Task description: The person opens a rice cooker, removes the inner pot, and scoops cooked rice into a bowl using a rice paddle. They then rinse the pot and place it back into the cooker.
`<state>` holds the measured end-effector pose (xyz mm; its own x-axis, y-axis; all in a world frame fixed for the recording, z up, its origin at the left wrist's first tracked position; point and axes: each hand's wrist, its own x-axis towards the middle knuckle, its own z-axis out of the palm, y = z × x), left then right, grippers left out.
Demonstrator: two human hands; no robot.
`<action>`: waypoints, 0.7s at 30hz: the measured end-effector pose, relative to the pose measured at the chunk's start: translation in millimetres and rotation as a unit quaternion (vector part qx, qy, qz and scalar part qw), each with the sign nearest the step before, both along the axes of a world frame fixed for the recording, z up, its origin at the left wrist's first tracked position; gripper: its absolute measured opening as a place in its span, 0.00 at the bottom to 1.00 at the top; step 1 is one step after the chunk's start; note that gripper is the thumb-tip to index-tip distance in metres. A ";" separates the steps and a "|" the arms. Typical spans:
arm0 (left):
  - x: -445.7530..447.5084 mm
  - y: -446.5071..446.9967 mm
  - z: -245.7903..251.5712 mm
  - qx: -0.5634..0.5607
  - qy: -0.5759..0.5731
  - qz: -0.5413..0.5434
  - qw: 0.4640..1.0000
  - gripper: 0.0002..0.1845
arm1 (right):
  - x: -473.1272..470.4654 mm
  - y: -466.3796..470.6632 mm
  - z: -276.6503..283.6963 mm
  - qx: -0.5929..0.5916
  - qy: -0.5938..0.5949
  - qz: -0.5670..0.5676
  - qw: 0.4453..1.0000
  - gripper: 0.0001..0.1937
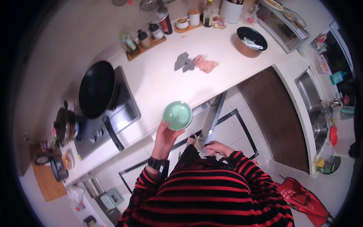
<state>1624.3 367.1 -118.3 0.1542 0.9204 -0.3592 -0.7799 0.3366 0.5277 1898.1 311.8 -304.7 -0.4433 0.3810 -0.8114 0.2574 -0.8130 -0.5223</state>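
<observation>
A round green bowl [177,115] is in my left hand [166,139], tilted a little, with the thumb over its rim; it is held over the front edge of the white countertop [153,93]. My right hand [217,149] is on the near end of the top edge of a cabinet door or drawer front [212,119], which stands out from below the counter. The fingertips of that hand curl over the edge. Beyond the bowl, a grey cloth [184,62] and a pink cloth [205,63] lie crumpled on the counter.
At the left, a black wok [97,88] sits on the cooktop [124,113], its handle past the counter's front edge. Seasoning jars [144,39] line the back wall. A brown pot [246,48] holds a white utensil at the back right. The sink [309,88] is at the far right.
</observation>
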 end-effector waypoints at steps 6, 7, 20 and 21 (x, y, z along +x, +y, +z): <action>-34.5 47.5 17.6 -0.005 0.049 -0.022 0.999 0.23 | -136.3 103.5 -6.0 -0.027 0.208 -0.318 0.924 0.05; -37.7 52.9 18.4 -0.014 0.060 -0.020 0.998 0.23 | -149.4 120.1 -10.8 -0.069 0.227 -0.352 0.905 0.03; -9.1 115.7 7.8 -0.025 0.015 -0.106 0.994 0.23 | -110.2 153.7 -20.4 0.152 0.258 -0.131 0.945 0.06; 3.3 121.4 8.1 -0.025 0.015 -0.119 0.992 0.23 | -90.5 156.7 -4.4 0.205 0.211 -0.038 0.955 0.08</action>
<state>1627.6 488.5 -110.2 0.3541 0.8402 -0.4106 -0.6586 0.5358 0.5284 1807.6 468.4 -309.2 -0.6560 0.6727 -0.3423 -0.0974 -0.5251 -0.8454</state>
